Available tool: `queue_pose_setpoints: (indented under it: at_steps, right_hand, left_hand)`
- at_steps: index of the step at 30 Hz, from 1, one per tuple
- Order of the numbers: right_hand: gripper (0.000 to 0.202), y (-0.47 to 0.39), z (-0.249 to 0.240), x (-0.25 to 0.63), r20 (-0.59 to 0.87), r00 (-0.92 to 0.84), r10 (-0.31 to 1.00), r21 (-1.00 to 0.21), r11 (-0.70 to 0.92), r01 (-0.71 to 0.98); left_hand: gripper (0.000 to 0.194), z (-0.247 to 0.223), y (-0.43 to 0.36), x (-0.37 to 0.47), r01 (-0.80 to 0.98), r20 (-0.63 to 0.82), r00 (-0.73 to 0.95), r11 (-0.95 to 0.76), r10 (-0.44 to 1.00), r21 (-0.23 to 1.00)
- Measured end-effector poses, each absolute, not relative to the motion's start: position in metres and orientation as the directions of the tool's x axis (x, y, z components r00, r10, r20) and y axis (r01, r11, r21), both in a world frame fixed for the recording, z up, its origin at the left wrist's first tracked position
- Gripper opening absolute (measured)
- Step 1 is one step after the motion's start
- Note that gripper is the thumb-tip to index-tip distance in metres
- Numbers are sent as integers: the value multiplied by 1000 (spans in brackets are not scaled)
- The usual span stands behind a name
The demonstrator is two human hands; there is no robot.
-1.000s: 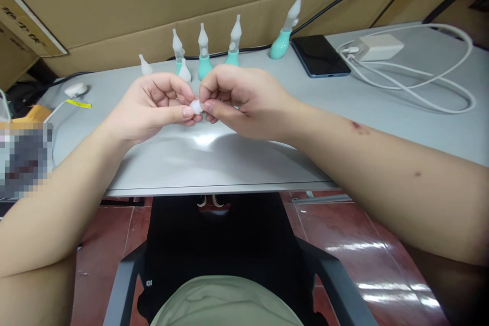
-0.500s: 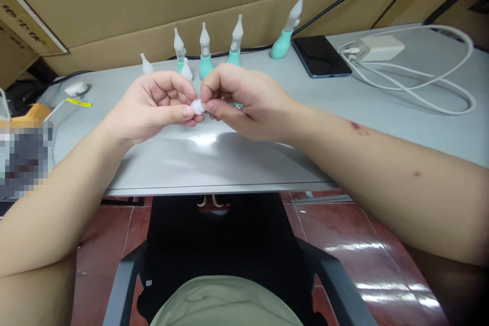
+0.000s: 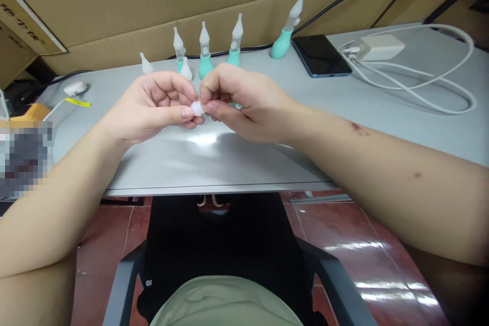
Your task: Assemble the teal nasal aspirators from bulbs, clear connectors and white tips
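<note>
White piece (image 3: 197, 108), small and mostly covered by fingers, pinched from both sides in the air above the tabletop (image 3: 214, 170). Grip of the left hand (image 3: 147, 107): narrow, thumb and fingers pressed on the left side of the piece. Grip of the right hand (image 3: 248, 104): narrow too, fingertips closed on the right end of the same piece, details hidden inside that pinch. Main risk, by judgement: a slip out of the fingers, from so little surface under the fingertips and from any uneven twist or pull between the hands. After that, a likely drop onto the tabletop, perhaps even a roll over the near edge to the floor (image 3: 103, 244). Second risk: a bent or squashed wall, from too hard a squeeze on seemingly soft material. Third: a knock against the white tip (image 3: 186, 70) just behind the left hand, or against the teal-bulbed pieces (image 3: 205, 67) standing farther back, from a sudden outward jerk of the knuckles. Another white tip (image 3: 145, 64) beyond the left hand, similarly exposed. Phone (image 3: 321, 56) and white cable (image 3: 454, 108) well to the right, with little at stake.
</note>
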State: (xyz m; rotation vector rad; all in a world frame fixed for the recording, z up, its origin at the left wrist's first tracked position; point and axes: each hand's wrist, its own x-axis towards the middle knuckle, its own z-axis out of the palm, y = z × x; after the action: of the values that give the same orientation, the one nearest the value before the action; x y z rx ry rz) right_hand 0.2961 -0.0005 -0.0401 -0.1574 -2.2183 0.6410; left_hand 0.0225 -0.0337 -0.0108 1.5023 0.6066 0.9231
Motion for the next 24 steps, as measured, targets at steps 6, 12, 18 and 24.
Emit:
queue_pose_setpoints:
  at_steps: [6, 12, 18, 24]
  right_hand:
    - [15, -1, -40, 296, 683, -670, 291, -492, 861, -127]
    - [21, -2, -39, 298, 663, -683, 305, -494, 864, -93]
    - [17, -2, -38, 299, 669, -690, 275, -489, 862, -131]
    - [11, -5, -34, 299, 661, -709, 247, -533, 820, -210]
  left_hand:
    - [27, -9, -35, 21, -83, 175, 551, -155, 816, 984]
    - [29, -8, -36, 21, -66, 171, 542, -161, 823, 985]
    - [26, -6, -38, 21, -78, 190, 548, -177, 814, 981]
    - [22, -6, -38, 20, -69, 234, 565, -237, 791, 969]
